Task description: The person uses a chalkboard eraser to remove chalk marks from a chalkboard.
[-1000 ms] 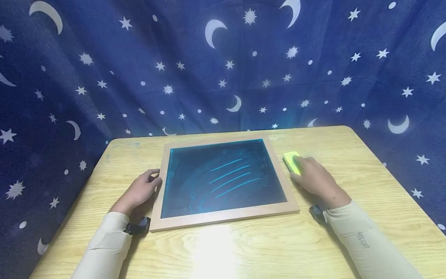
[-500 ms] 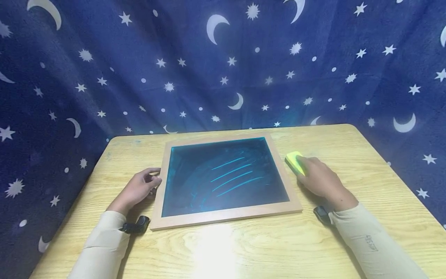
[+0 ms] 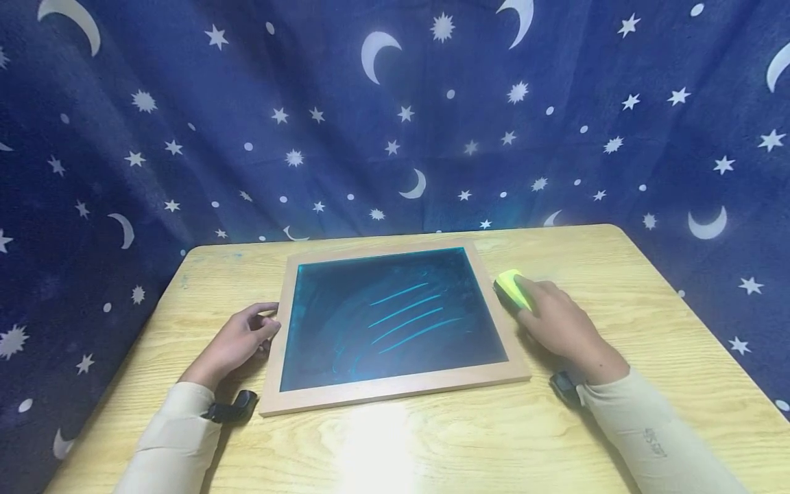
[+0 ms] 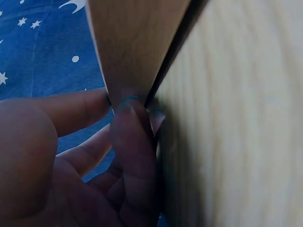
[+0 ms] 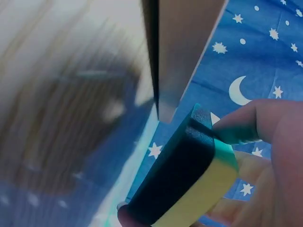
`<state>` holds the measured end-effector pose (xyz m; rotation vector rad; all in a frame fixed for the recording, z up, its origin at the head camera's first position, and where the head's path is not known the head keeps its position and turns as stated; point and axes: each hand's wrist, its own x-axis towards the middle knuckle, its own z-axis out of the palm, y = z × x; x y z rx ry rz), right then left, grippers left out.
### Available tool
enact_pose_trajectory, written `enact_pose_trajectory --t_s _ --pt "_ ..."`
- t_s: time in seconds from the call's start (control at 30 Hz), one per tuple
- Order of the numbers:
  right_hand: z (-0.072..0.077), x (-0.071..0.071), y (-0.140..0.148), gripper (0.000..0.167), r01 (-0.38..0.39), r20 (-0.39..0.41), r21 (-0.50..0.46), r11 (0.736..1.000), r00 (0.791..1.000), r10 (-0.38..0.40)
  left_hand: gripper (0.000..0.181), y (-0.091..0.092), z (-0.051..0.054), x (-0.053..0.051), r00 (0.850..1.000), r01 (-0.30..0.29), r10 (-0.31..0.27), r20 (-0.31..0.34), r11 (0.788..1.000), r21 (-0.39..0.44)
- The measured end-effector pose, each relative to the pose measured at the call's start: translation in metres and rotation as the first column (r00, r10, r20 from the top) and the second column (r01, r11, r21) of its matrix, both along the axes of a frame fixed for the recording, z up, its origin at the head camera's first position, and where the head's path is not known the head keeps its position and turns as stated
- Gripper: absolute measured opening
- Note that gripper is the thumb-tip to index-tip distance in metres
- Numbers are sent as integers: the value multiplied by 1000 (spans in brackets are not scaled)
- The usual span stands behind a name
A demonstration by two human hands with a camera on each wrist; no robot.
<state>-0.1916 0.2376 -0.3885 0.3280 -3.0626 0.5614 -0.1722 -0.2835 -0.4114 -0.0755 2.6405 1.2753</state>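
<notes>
A wood-framed chalkboard [image 3: 395, 391] lies on the table with several slanted blue chalk strokes on its dark surface. At its left edge, my left hand [image 3: 237, 339] holds the frame; in the left wrist view the fingers [image 4: 135, 142] curl against the frame's side [image 4: 137, 42]. My right hand [image 3: 564, 322] grips a chalkboard eraser [image 3: 513, 288] just right of the board. The eraser has a yellow back and a dark felt side, stained teal near one end, as the right wrist view shows. It is tilted, its felt [image 5: 175, 175] turned towards the board's side.
The pale wooden table [image 3: 432, 453] runs back to a dark blue curtain [image 3: 345, 123] with moons and stars. Blue chalk smudges mark its back left corner. Black wrist cameras [image 3: 234, 408] sit on both wrists, close to the board's front corners.
The eraser in my right hand has come slightly nearer the board's right edge and tilted, showing more dark felt. The head view has shifted a little. My left hand stays at the frame.
</notes>
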Motion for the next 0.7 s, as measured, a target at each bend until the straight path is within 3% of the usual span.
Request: enact_pose_trajectory --t_s 0.7 --pt "10 19 -22 59 -62 -56 13 998 996 63 57 -1 1 0 1000 9 -9 6 1000 5"
